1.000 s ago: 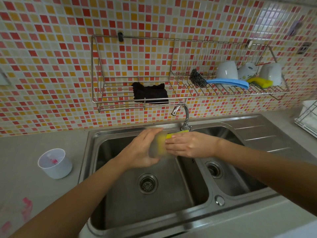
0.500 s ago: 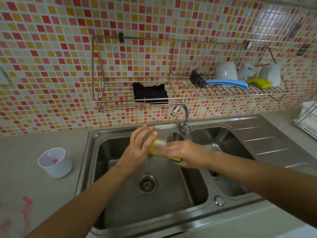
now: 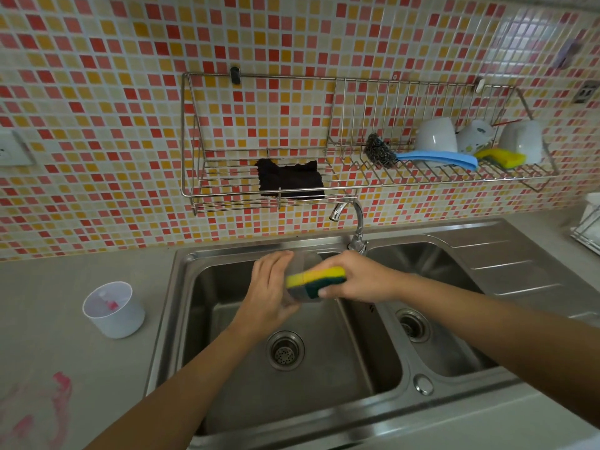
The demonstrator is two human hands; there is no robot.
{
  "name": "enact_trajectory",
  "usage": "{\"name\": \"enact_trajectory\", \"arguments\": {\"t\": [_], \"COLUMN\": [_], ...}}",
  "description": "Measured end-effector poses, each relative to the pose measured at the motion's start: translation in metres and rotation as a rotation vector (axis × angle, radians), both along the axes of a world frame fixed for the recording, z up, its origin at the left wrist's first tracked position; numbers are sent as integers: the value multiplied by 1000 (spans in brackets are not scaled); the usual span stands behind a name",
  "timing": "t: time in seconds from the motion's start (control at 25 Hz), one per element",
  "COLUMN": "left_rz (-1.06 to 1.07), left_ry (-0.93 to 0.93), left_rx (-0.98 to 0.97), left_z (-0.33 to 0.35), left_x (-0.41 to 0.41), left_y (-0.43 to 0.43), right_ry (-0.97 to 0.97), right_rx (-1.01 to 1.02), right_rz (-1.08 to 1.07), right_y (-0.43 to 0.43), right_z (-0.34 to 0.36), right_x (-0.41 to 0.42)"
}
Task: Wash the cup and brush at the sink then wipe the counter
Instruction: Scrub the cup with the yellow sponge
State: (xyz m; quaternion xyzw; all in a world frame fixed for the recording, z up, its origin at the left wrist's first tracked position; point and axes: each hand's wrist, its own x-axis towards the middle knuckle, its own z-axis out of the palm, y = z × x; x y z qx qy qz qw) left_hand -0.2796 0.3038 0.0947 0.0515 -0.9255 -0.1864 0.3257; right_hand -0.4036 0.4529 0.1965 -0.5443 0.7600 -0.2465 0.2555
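Observation:
Over the left basin of the steel sink (image 3: pixel 181 306), my left hand (image 3: pixel 271 289) grips a clear cup (image 3: pixel 305 295), held on its side. My right hand (image 3: pixel 358 280) presses a yellow and green sponge (image 3: pixel 316 277) against the cup's outside. A white cup (image 3: pixel 113 310) with pink residue inside stands on the counter to the left of the sink. Pink smears (image 3: pixel 60 393) mark the grey counter at the bottom left. No brush is visible to me.
The faucet (image 3: pixel 355 222) rises behind my hands, with no water running. A wall rack (image 3: pixel 227 193) holds a black cloth (image 3: pixel 290 180), a steel scourer (image 3: pixel 378 154), a blue item, a second sponge (image 3: pixel 501 157) and white cups (image 3: pixel 436 136). A wire holder (image 3: pixel 587 232) sits at the far right.
My right hand has slid the sponge up and across the cup's side. The left hand has turned the cup slightly and stays over the left basin.

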Motion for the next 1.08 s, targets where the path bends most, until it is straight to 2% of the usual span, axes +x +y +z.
{"name": "enact_trajectory", "arguments": {"t": [0.08, 0.2, 0.32, 0.4, 0.52, 0.6, 0.68, 0.76, 0.88, 1.08], "left_rz": [24, 46, 19, 9, 15, 27, 46, 70, 104, 129], "left_ry": [-17, -75, -107, -67, -60, -79, -84, -81, -77, -51], "left_rx": [107, 464, 767, 909, 1017, 986, 927, 896, 845, 809], "left_z": [4, 22, 30, 33, 37, 42, 48, 52, 55, 53], "left_x": [2, 6, 9, 14, 27, 41, 53, 63, 75, 86], "left_y": [1, 3, -1, -9, -20, -27, -35, -44, -56, -74], "right_ry": [-346, -730, -887, -907, -657, -253, 216, 487, 658, 599], "right_rx": [-45, -231, -492, -632, -687, -631, -474, -262, 31, 347], "right_rz": [-176, -352, -408, -415, -399, -367, -226, -92, -4, -6], "right_y": [5, 10, -7, -36, -92, -133, -178, -218, -261, -293], "right_z": [6, 14, 33, 54, 75, 78, 74, 68, 58, 39], "right_x": [-7, -10, -4, -1, 2, -3, -11, -15, -22, -27]}}
